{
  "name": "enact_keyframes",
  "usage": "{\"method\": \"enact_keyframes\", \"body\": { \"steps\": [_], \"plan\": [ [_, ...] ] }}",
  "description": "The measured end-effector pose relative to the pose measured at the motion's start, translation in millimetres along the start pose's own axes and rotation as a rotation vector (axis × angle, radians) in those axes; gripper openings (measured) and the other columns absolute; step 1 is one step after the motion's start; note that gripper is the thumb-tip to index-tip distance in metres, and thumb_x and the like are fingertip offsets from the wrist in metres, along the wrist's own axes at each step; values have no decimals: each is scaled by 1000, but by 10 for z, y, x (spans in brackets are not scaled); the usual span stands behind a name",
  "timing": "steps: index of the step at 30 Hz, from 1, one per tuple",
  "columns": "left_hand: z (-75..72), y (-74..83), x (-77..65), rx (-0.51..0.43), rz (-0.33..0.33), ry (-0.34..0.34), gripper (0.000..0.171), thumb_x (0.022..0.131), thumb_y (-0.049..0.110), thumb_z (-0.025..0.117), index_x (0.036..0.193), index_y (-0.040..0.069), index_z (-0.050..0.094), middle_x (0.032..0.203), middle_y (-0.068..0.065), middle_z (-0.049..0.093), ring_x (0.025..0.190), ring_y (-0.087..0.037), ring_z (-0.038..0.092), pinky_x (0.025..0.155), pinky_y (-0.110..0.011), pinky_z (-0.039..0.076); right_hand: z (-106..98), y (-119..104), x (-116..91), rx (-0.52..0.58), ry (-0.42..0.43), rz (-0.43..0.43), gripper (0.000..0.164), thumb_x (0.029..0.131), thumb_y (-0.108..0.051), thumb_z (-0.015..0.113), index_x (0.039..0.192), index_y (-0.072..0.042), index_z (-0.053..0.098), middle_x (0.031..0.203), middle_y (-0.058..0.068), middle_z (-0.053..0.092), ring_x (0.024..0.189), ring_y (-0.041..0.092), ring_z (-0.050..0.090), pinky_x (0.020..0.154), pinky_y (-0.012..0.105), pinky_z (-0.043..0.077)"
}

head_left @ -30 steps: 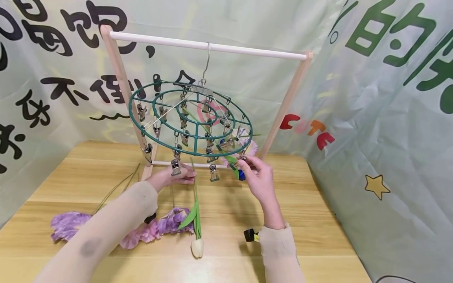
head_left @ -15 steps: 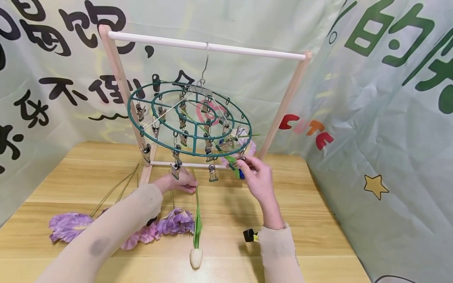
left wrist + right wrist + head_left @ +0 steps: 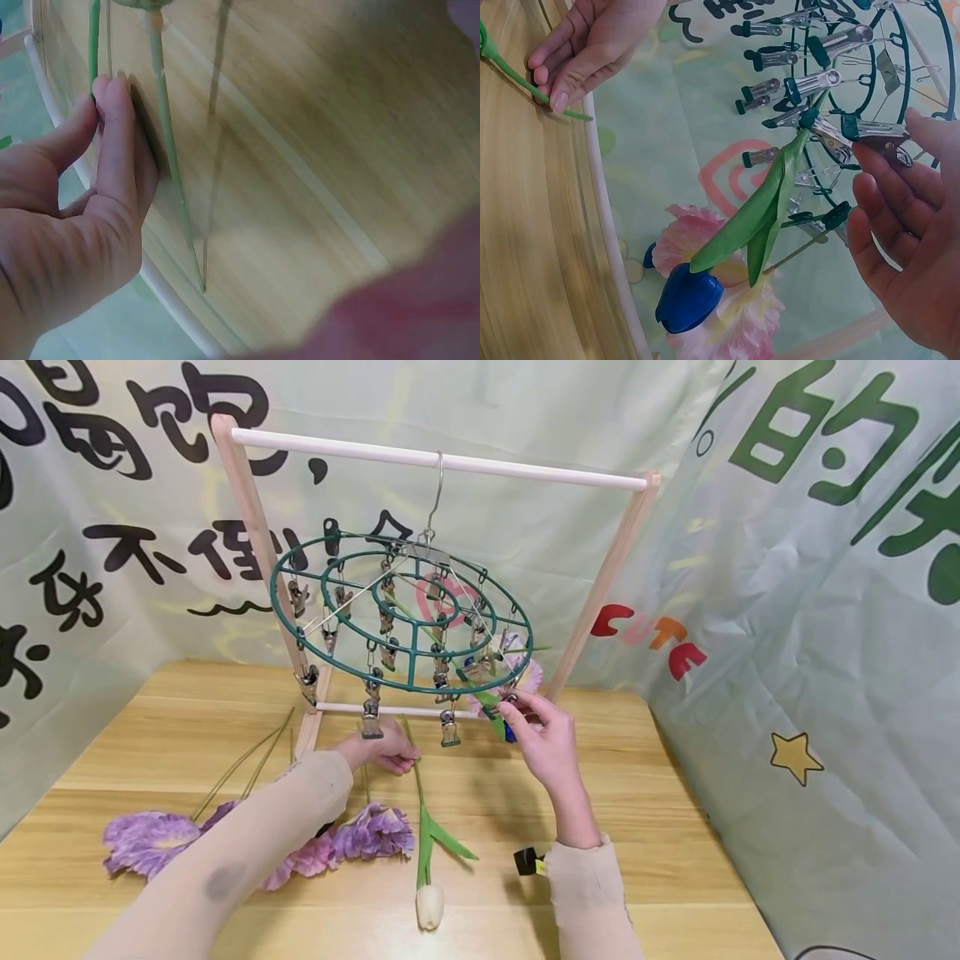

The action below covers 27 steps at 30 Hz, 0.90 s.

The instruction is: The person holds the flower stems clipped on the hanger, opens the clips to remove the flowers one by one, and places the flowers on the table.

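Note:
My left hand pinches the stem of a white tulip between thumb and fingers. The bloom of the white tulip points toward me, low over the table, with its leaf spread to the right. At the right front of a round green clip hanger, my right hand pinches a metal clip that dangles from the ring. Beside it hang a blue tulip and a pink flower with their heads down, their stems among the clips.
A wooden stand with a white rod carries the hanger. Several purple and pink flowers lie at the left of the table. A small black object is near my right sleeve. Printed cloth surrounds the table.
My left hand has moved slightly right and nearer to me. The white tulip has turned, its leaf swinging from left to right and its bloom shifting forward. My right hand stays at the clip.

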<state>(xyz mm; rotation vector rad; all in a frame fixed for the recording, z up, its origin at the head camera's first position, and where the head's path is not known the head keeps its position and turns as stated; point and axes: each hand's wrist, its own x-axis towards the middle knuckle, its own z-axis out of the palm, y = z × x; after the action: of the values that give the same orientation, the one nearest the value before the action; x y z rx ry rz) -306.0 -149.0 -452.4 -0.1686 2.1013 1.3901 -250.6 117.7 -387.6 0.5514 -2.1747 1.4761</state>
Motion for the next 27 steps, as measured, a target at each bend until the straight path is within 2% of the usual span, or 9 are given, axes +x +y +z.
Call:
{"method": "enact_keyframes", "body": {
  "steps": [4,11,19,24,27],
  "plan": [
    [-21,-25,34,16,-6,14,14,101,4,67,93,-7,71,69,-5,67,60,-11,64,62,-23,60,6,12,-8,-1,-2,-2,25,97,-14,76,117,1,76,98,14,76,83,21,66,73,19,54],
    [-58,-7,20,23,-25,28,18,102,7,66,89,-5,69,68,-4,66,60,-12,64,64,-25,61,17,4,-15,-4,-14,18,26,98,-15,74,117,2,76,98,13,76,83,21,66,72,20,54],
    [-85,-74,173,9,-22,25,20,104,8,62,87,-1,68,68,-4,65,60,-12,63,61,-24,59,20,-5,-15,-3,-17,10,25,100,-15,72,118,1,76,97,13,75,84,22,67,72,21,54],
    [-71,26,32,4,-4,50,20,103,9,65,92,-6,69,70,-6,66,61,-13,65,65,-26,61,26,-8,-2,13,-13,17,26,99,-13,73,121,1,74,99,14,74,87,24,67,73,20,55],
    [-87,78,-44,13,32,52,22,105,9,61,93,-9,67,70,-8,67,61,-14,65,65,-25,61,34,-16,1,17,-9,30,28,100,-15,72,123,0,74,100,14,73,88,24,67,72,23,57]
  ]
}}
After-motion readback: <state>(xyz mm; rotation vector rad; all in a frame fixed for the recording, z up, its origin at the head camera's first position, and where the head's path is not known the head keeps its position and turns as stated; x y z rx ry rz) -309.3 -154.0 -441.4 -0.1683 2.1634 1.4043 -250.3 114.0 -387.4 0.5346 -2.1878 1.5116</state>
